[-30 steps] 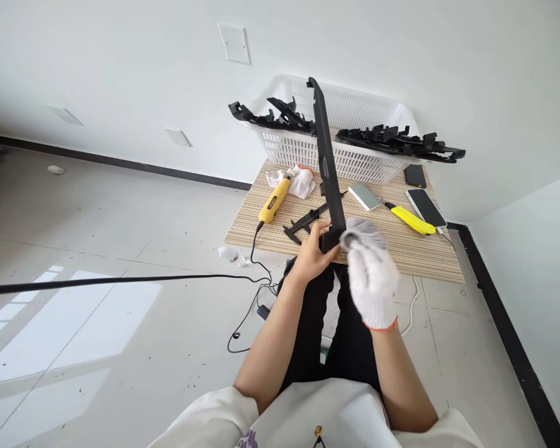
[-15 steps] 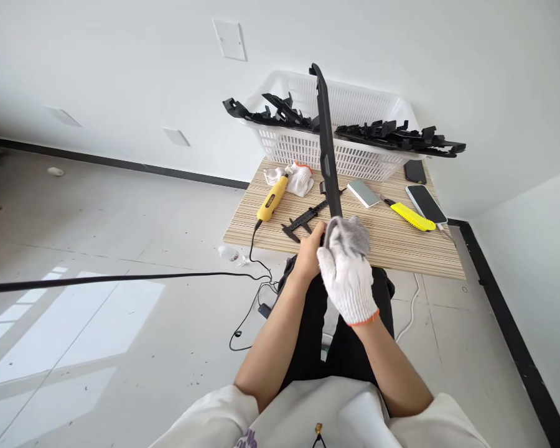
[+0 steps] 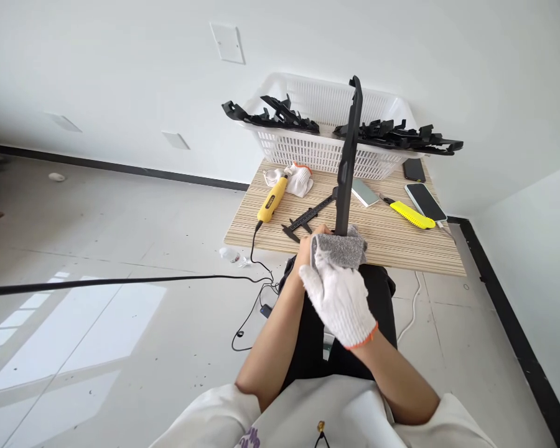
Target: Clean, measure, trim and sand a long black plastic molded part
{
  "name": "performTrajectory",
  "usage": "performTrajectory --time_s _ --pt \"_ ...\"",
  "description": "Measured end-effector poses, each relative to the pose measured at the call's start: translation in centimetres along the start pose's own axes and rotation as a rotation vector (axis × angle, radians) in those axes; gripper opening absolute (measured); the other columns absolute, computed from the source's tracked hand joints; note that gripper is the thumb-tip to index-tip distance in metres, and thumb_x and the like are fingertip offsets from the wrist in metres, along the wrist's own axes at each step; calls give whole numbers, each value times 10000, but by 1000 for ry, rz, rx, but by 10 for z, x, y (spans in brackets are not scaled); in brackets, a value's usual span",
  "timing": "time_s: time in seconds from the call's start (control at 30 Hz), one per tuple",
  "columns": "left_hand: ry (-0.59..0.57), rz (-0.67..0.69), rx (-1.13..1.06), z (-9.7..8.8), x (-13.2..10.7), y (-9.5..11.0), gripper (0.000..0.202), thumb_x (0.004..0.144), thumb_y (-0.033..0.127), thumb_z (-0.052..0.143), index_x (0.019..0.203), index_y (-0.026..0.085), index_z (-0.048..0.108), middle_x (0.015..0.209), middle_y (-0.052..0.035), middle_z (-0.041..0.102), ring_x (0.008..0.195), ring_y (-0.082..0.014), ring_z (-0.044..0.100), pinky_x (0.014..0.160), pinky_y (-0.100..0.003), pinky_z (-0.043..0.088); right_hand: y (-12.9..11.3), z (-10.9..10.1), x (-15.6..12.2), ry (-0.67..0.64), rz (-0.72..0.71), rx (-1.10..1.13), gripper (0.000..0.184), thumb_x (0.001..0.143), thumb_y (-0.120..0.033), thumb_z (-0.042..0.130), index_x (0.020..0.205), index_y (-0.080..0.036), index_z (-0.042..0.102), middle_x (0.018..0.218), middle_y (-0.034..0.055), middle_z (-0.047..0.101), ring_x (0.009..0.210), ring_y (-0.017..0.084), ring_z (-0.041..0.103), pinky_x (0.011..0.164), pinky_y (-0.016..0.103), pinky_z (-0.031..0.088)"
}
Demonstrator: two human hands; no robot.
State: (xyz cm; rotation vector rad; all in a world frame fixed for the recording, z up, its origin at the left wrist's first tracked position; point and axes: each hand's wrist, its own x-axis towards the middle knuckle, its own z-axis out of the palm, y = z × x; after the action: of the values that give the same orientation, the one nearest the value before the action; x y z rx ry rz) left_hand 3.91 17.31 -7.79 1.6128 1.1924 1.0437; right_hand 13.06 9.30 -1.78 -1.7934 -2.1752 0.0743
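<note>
A long black plastic trim strip (image 3: pixel 348 155) stands up from my hands, its hooked far end in front of the basket. My bare left hand (image 3: pixel 307 246) is closed at the strip's near end; the grey cloth hides most of its fingers. On my right hand (image 3: pixel 340 298) is a white knitted glove with an orange cuff. That hand presses a folded grey cloth (image 3: pixel 343 249) around the lower part of the strip. Just beyond my hands, a black vernier caliper (image 3: pixel 308 216) lies on the wooden table (image 3: pixel 382 242).
A white plastic basket (image 3: pixel 303 144) at the back carries several black trim pieces (image 3: pixel 396 134) across its rim. On the table are a yellow corded tool (image 3: pixel 273 199), a white glove (image 3: pixel 301 180), a silver slab (image 3: pixel 364 193), a yellow utility knife (image 3: pixel 410 213) and two phones (image 3: pixel 425 202). Cables (image 3: pixel 256 261) hang down left.
The strip's upper end has swung to the right and a little lower. My gloved hand with the cloth has shifted slightly down and toward me, and more of the cloth shows.
</note>
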Motion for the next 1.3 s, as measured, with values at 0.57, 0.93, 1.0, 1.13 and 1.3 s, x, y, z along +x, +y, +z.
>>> performTrajectory --time_s 0.57,0.93,1.0,1.13,1.3 --pt "-10 7 79 1 -2 -3 176 852 220 496 731 232 370 625 46 446 618 -140 425 607 -287 354 2 -4 8 -6 37 -9 681 1020 -554 304 1480 -84 479 1462 204 536 1376 293 503 1082 404 456" --pt "-53 27 105 1 -4 2 142 816 180 510 747 228 395 641 35 508 669 -152 503 664 -276 380 11 -7 3 -38 35 44 573 1048 -452 300 1443 -106 528 1470 157 543 1414 260 458 1103 379 445" --pt "-40 89 102 1 -4 1 146 778 188 549 764 223 408 668 47 514 661 -138 491 666 -260 382 14 -7 4 -25 113 68 591 1052 -432 277 1464 -64 487 1494 179 509 1400 262 477 1077 374 470" --pt "-27 114 85 1 -4 0 92 799 219 532 791 210 441 680 49 512 672 -132 500 664 -241 378 18 -6 9 20 129 88 660 1037 -479 311 1483 -9 438 1486 226 500 1374 280 506 1078 389 473" --pt "-14 155 87 3 -4 -2 140 749 211 588 796 208 456 709 44 541 674 -133 519 661 -241 388 22 -10 19 -16 133 112 574 1052 -415 268 1446 -82 519 1471 168 537 1373 275 510 1042 384 500"
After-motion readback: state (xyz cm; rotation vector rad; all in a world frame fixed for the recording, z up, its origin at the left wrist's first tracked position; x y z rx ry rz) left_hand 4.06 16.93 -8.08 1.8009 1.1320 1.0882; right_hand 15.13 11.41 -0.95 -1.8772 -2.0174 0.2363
